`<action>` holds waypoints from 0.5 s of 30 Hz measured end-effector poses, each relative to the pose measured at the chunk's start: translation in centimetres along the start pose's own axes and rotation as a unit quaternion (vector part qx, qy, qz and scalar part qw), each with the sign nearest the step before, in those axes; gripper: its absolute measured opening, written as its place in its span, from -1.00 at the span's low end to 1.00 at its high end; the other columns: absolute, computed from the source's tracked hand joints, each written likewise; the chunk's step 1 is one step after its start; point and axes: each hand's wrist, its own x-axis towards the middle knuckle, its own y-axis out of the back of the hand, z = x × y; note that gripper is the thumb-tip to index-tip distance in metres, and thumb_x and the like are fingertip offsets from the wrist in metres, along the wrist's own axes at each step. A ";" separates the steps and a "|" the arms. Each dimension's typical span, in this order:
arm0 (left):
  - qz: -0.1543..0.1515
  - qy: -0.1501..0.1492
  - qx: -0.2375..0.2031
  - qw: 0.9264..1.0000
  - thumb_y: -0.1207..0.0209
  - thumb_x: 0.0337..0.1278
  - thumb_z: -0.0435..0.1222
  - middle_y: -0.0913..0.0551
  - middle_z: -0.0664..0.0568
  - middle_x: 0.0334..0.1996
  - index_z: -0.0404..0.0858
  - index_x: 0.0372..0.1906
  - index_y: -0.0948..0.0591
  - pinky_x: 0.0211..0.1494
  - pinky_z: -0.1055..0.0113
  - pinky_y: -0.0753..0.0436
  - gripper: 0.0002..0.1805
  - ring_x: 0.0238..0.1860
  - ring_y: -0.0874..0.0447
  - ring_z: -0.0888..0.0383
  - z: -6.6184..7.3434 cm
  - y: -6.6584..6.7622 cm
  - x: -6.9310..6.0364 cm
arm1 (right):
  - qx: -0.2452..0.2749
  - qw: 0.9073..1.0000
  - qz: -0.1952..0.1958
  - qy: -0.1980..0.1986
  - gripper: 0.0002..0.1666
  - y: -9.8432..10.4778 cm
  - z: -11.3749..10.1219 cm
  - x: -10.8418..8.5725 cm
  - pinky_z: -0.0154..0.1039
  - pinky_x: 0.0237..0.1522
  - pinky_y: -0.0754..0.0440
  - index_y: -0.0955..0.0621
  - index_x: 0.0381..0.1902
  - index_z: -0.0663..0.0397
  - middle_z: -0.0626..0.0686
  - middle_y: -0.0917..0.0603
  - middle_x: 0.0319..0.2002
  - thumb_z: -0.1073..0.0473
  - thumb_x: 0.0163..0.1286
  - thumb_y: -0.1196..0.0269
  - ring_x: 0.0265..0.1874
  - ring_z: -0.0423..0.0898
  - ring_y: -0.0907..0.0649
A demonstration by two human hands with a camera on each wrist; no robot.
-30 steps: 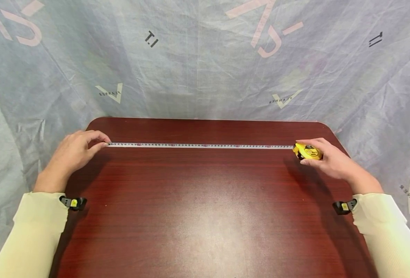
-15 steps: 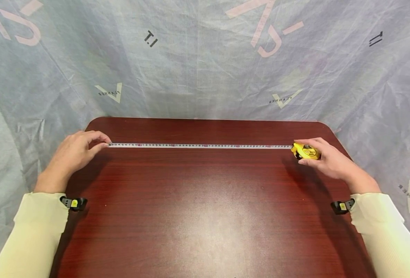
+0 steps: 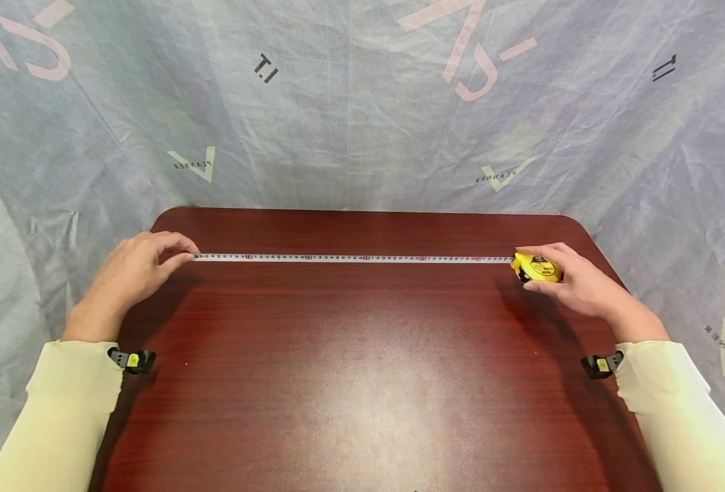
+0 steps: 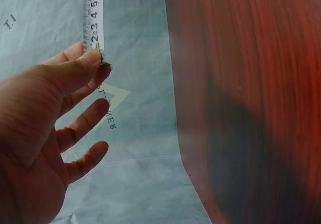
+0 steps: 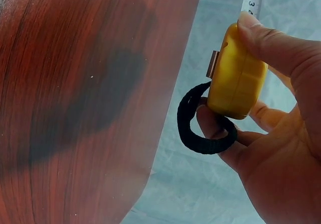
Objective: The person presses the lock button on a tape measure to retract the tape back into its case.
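Note:
A white measuring blade (image 3: 337, 259) stretches straight between the two hands, above the far part of the table. The left hand (image 3: 134, 273) pinches its end between thumb and forefinger; in the left wrist view that hand (image 4: 55, 98) has its other fingers spread, beside the blade's low numbers (image 4: 94, 18). The yellow tape measure case (image 3: 537, 268) is gripped by the right hand (image 3: 590, 283). From the right wrist, the case (image 5: 238, 73) shows edge-on with a black strap loop (image 5: 183, 128) hanging from it, the right hand (image 5: 286, 103) holding it by thumb and fingers.
The reddish-brown table (image 3: 337, 383) has rounded far corners. Grey-blue printed cloth (image 3: 350, 123) hangs behind and on both sides. A small black device (image 3: 137, 361) is worn on the left wrist, and another (image 3: 598, 365) on the right.
The right hand and the yellow case have moved slightly left, and less blade is out between the hands. The left hand has shifted very slightly right, still pinching the end.

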 end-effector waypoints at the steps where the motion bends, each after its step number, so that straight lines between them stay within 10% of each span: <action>1: 0.000 0.000 0.000 1.000 -0.40 0.27 -0.29 -0.74 0.04 -0.27 0.00 -0.17 -0.73 -0.23 0.01 -0.38 -0.88 -0.32 -0.52 -0.02 0.0 0.0 0.0 | -0.001 1.000 -0.003 0.002 -0.21 0.0 0.0 0.0 -0.43 -0.13 -0.39 -0.47 0.45 0.10 0.25 -0.45 0.18 0.25 0.30 -0.50 -0.02 0.06 -0.50; 15: -0.003 0.006 -0.002 1.000 -0.41 0.26 -0.28 -0.73 0.07 -0.29 0.01 -0.18 -0.74 -0.24 0.00 -0.38 -0.88 -0.28 -0.54 -0.04 -0.1 -0.3 0.1 | -0.010 1.000 -0.002 0.020 -0.24 0.0 -0.4 0.2 -0.40 -0.12 -0.39 -0.49 0.42 0.12 0.24 -0.47 0.16 0.26 0.29 -0.50 -0.01 0.04 -0.50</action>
